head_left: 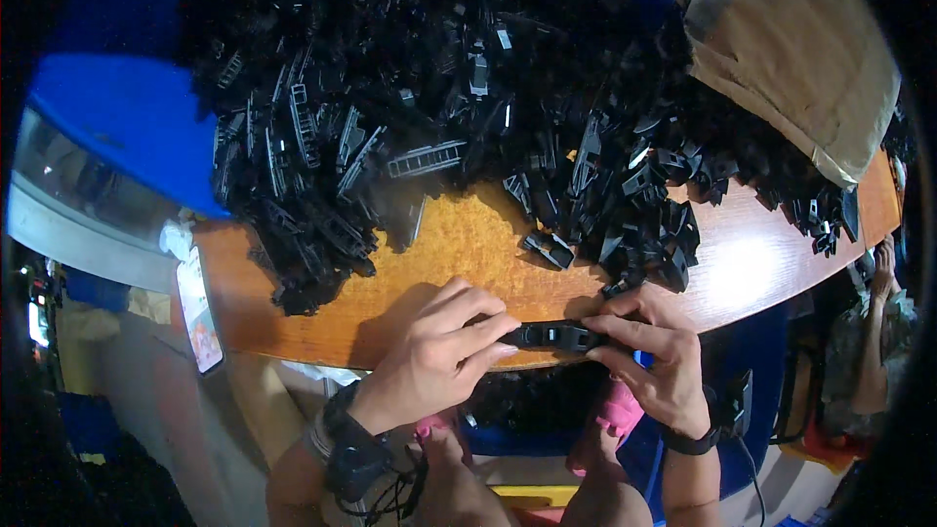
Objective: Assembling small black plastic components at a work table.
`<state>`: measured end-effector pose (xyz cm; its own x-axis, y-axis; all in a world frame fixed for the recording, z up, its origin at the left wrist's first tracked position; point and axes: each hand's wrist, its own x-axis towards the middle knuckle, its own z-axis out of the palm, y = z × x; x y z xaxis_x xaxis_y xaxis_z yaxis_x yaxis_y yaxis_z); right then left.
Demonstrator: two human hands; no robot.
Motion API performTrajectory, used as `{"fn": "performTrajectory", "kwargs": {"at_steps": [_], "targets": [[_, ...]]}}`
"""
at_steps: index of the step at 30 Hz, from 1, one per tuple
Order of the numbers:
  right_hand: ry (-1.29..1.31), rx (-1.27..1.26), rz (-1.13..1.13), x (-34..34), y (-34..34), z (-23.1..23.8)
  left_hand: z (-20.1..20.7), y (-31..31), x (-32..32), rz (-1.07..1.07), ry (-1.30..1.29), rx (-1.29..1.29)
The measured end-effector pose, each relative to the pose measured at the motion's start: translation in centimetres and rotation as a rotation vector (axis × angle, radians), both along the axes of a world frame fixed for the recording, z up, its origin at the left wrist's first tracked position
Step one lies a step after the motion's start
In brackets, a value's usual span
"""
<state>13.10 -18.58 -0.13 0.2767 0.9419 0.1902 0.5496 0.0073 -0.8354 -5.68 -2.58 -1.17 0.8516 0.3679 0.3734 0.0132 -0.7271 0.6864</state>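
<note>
Near the front edge of the wooden table, a small black plastic part lies stretched sideways between my two hands. My left hand pinches its left end between thumb and fingers. Its right end is gripped the same way by my right hand. The fingertips cover both ends, and whether it is one piece or two joined pieces I cannot tell. Just beyond my right hand sits a heap of chunky black plastic parts. One loose black part lies on the wood in front of that heap.
A large pile of black ladder-like plastic strips covers the table's far side. Brown paper lies at the far right. A phone rests at the table's left edge. Below the edge is a bin of dark parts. Another person sits at right.
</note>
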Motion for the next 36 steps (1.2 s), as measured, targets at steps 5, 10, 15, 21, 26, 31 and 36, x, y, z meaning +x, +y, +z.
{"fn": "performTrajectory", "kwargs": {"at_steps": [5, 10, 15, 21, 26, 31, 36], "targets": [[0.017, -0.017, -0.04, -0.2, -0.3, 0.1, -0.1, 0.1, -0.1, -0.009, -0.011, -0.031], [-0.019, 0.009, -0.022, -0.7, 0.1, 0.1, 0.3, -0.1, -0.2, -0.001, -0.001, 0.002], [-0.132, 0.049, -0.05, -2.1, 0.5, -0.7, 0.0, -0.4, 0.3, -0.049, -0.011, 0.017], [-0.052, 0.034, 0.231, -2.8, -1.2, 0.0, 2.0, 1.4, 0.0, -0.196, 0.012, -0.071], [-0.318, 0.149, -0.135, -3.0, 2.9, -0.5, 1.0, 5.5, 5.8, 0.065, -0.071, 0.351], [-0.608, 0.092, -0.254, -2.8, 6.6, -1.8, 2.0, 5.3, 7.6, -0.028, 0.026, 0.705], [-0.505, 0.179, -0.195, -3.4, 2.8, -1.0, 1.7, 4.1, 5.2, -0.107, 0.127, 0.662]]}}
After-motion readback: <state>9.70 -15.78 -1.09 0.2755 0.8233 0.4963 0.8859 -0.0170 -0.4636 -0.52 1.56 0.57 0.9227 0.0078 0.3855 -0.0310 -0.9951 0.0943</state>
